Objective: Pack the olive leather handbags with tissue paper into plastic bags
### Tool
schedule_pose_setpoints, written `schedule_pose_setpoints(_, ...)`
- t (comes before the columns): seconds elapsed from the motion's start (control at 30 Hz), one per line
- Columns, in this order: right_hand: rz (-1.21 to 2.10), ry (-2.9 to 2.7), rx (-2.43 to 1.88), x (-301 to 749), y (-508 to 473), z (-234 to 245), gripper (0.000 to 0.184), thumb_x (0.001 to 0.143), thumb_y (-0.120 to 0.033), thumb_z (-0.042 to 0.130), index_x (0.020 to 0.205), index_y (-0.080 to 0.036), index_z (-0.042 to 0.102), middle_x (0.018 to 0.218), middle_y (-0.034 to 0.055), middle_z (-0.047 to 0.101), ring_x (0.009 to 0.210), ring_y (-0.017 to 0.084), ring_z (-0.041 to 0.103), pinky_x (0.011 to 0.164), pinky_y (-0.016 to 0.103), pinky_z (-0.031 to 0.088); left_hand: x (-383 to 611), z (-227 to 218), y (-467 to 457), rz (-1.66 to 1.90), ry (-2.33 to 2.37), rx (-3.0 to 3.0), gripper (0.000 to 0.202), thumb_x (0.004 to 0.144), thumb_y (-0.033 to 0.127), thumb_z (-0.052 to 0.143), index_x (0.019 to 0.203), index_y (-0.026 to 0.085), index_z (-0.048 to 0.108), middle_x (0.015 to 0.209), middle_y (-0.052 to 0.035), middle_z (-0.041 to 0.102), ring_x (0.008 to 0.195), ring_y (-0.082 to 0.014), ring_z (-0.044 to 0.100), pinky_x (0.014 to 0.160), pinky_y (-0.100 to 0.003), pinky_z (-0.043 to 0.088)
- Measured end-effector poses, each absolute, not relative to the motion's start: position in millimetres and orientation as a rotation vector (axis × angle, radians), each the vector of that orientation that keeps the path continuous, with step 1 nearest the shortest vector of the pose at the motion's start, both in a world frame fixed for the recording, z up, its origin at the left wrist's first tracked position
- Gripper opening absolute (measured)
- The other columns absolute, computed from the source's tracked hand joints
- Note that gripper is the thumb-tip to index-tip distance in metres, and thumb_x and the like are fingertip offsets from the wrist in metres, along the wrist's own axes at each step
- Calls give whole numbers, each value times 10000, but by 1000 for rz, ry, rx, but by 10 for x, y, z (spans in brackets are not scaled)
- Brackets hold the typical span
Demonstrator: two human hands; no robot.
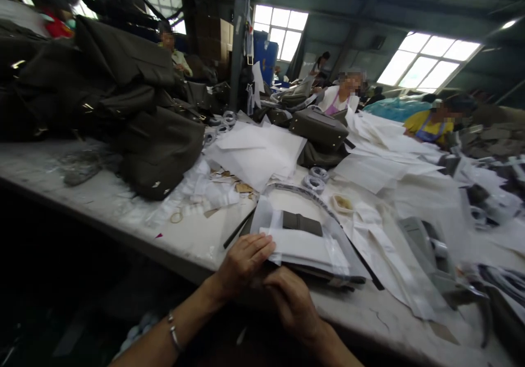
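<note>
In front of me at the table's edge lies a dark olive bag (297, 270), flat, its upper side covered with white paper (301, 246) and clear film. Its arched handle (322, 202) is wrapped and points away from me; a dark folded strap piece (302, 223) shows on top. My left hand (248, 255) grips the bag's near left corner, fingers together over the paper and film. Just below it, by the near edge, my right hand (293, 301) is closed with curled fingers. What its fingertips hold, if anything, is hidden.
Dark bags (156, 148) are heaped at the left. White sheets (262, 148) and tape rolls (315, 181) lie behind the wrapped bag. A small dish (342, 203) and a grey tape dispenser (429, 246) stand to the right. Several people work farther back.
</note>
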State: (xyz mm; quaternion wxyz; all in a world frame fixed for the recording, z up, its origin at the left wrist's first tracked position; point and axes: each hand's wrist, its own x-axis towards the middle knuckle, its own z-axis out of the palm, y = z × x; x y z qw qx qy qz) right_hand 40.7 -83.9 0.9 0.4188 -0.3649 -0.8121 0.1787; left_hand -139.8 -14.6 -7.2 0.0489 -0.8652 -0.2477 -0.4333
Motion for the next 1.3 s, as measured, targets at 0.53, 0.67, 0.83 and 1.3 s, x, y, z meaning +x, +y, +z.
schedule_pose_setpoints(0.53,-154,-2245,-1230,350,-1032,-157,169,911,-214,505,1026,-226,629,880,33,656,796,205,513,720,365,345,-1452,-34,-132,-1292,-720,-2671,424,956,80,438,1357,185,529,1281,-82,652,1250,-213,564,1032,-349,486)
schedule_pose_setpoints(0.67,-147,-2145,-1169,318,-906,-255,106,821,-218,550,902,-250,610,797,-2,642,767,189,514,691,351,331,-1465,-87,-64,-1282,-675,-2653,420,957,126,454,1364,191,534,1288,-78,649,1228,-222,587,1022,-337,495)
schedule_pose_setpoints(0.83,-82,-2135,-1073,369,-806,-232,139,828,-171,520,921,-238,599,824,-2,679,799,166,576,703,318,408,-1465,-96,-26,-1284,-635,-2613,397,962,138,452,1340,201,557,1257,-68,669,1183,-210,621,1012,-325,502)
schedule_pose_setpoints(1.3,395,-2005,-1062,402,111,933,119,914,-272,609,852,-224,700,793,29,695,658,152,613,642,270,505,-1370,-117,-143,-1338,-793,-2609,275,1008,180,430,1230,167,593,1149,-87,714,1149,-204,631,969,-367,528)
